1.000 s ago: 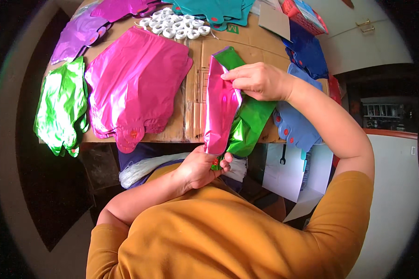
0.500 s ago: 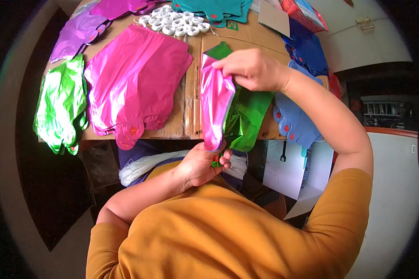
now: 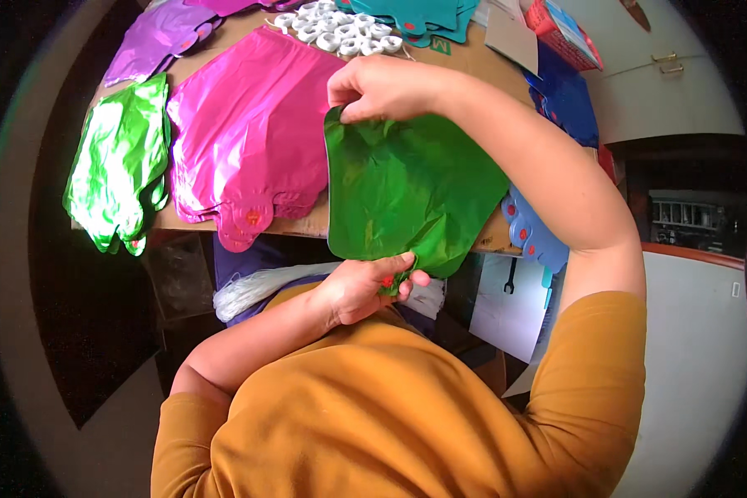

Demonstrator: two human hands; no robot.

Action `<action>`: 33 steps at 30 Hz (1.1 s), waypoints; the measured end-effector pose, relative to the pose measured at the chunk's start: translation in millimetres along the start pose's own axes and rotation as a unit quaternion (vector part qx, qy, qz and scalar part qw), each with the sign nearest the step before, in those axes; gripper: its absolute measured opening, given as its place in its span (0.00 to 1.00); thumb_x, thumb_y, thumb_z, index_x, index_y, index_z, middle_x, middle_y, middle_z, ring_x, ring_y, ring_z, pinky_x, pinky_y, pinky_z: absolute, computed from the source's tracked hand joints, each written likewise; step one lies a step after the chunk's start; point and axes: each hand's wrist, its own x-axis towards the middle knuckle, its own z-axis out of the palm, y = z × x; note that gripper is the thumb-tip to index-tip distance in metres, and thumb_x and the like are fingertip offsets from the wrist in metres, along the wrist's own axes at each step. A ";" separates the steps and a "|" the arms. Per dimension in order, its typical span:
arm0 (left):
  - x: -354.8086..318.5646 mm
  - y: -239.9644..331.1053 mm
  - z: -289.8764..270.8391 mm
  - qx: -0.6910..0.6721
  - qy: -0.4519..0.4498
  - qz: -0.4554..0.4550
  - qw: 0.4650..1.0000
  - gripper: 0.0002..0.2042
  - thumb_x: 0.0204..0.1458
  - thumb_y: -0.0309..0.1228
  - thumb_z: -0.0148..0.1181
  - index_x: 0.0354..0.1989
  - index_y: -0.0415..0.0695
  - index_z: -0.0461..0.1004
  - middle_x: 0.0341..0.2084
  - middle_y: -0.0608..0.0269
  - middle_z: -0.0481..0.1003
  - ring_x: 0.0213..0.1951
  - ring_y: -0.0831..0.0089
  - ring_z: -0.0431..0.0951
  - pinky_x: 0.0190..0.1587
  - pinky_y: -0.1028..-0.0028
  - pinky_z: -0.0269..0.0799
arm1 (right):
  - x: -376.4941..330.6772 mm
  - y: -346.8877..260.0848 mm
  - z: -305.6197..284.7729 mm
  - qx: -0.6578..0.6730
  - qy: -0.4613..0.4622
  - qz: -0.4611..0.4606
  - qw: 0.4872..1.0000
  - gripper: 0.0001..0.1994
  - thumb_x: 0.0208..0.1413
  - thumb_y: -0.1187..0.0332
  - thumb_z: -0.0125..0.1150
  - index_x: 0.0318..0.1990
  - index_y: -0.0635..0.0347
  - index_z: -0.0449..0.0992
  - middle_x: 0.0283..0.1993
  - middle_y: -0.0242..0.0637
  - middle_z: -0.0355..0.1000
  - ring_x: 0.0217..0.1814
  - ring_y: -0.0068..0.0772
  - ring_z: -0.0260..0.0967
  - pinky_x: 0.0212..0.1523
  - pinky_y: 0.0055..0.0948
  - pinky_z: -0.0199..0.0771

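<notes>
You were in a small packing or craft workshop, not a home room. The counter (image 3: 465, 62) was covered with flattened cardboard and carried sorted stacks of flat foil balloons: pink (image 3: 249, 141), green (image 3: 120, 170), purple (image 3: 153, 41), teal (image 3: 415, 12) and blue (image 3: 564, 100). A heap of white plastic rings (image 3: 336, 29) lay beside them.

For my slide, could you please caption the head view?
Both hands, left hand and right hand, hold a flat green foil balloon above a cardboard table.
</notes>
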 end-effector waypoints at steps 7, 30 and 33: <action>6.9 -4.7 -13.4 -0.002 -0.043 0.014 0.999 0.06 0.68 0.32 0.54 0.45 0.44 0.73 0.31 0.61 0.78 0.29 0.77 0.69 0.35 0.76 0.68 | -25.4 12.7 -47.4 -0.062 -0.169 0.147 0.973 0.17 0.45 0.75 0.71 0.45 0.65 0.77 0.37 0.35 0.78 0.41 0.26 0.75 0.42 0.30 0.75; 8.1 -6.3 -1.7 0.032 0.009 -0.003 0.999 0.06 0.67 0.34 0.54 0.44 0.46 0.73 0.32 0.65 0.75 0.31 0.77 0.68 0.39 0.76 0.68 | -36.0 65.8 -0.7 -0.012 0.201 0.397 0.895 0.25 0.52 0.51 0.63 0.39 0.72 0.82 0.40 0.54 0.80 0.44 0.47 0.80 0.46 0.39 0.79; 7.9 -7.8 -0.4 0.019 -0.008 -0.006 1.000 0.07 0.67 0.34 0.54 0.44 0.46 0.74 0.32 0.64 0.76 0.32 0.78 0.68 0.39 0.77 0.69 | -43.7 71.9 8.6 -0.002 0.307 0.349 0.885 0.16 0.52 0.61 0.59 0.37 0.66 0.83 0.38 0.51 0.81 0.39 0.48 0.80 0.46 0.40 0.79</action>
